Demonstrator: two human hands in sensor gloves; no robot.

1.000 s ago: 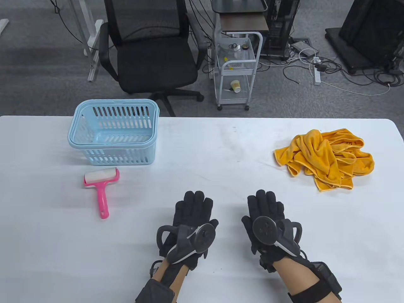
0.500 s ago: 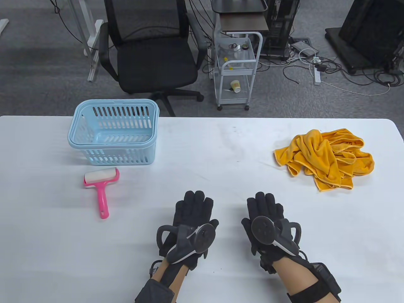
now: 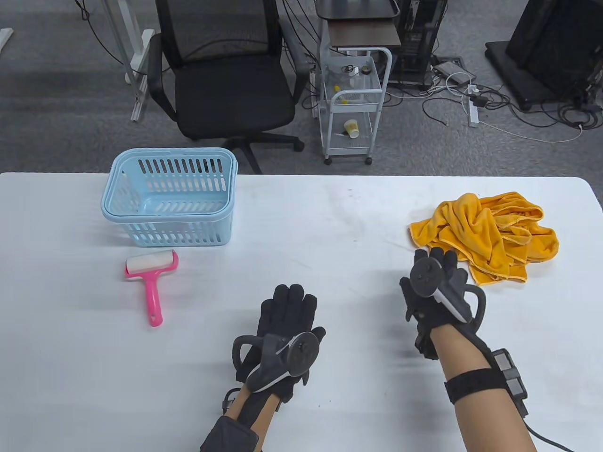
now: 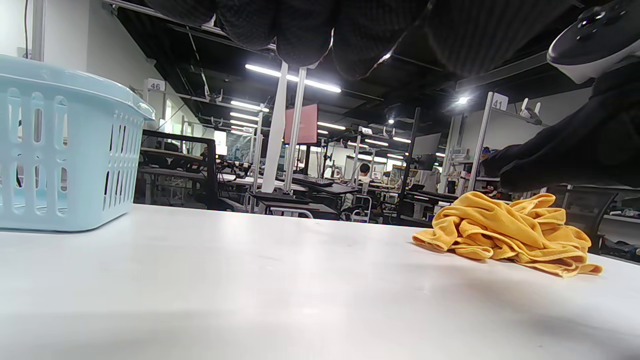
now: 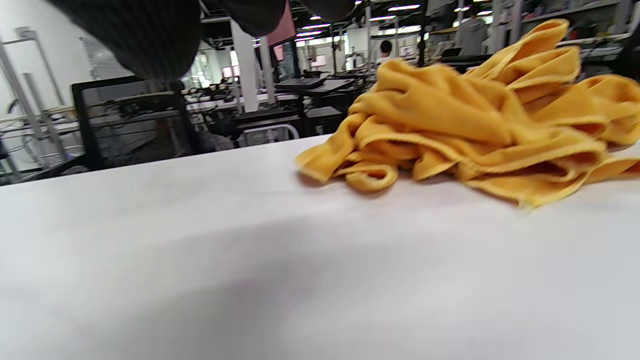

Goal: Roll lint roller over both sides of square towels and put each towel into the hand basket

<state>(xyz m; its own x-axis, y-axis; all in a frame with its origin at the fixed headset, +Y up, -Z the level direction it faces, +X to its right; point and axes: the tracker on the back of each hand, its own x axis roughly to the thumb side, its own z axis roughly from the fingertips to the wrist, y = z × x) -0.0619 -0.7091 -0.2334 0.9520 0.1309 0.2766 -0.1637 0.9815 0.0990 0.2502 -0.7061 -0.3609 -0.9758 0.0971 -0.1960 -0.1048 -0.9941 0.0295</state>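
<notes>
A crumpled heap of orange square towels (image 3: 490, 235) lies at the table's right; it also shows in the left wrist view (image 4: 510, 232) and fills the right wrist view (image 5: 475, 115). My right hand (image 3: 435, 263) hovers just short of the heap's near-left edge, fingers extended, holding nothing. My left hand (image 3: 287, 306) lies flat on the table near the front middle, empty. A pink lint roller (image 3: 151, 278) with a white roll lies to the left, in front of the light blue hand basket (image 3: 169, 197), whose wall shows in the left wrist view (image 4: 65, 155). The basket holds nothing.
The white table (image 3: 301, 221) stretches between basket and towels. Behind its far edge stand a black office chair (image 3: 226, 80) and a white wire cart (image 3: 353, 103) on the grey carpet.
My right hand has lifted off the table and moved forward and to the right, up to the towel heap. The left hand has stayed put.
</notes>
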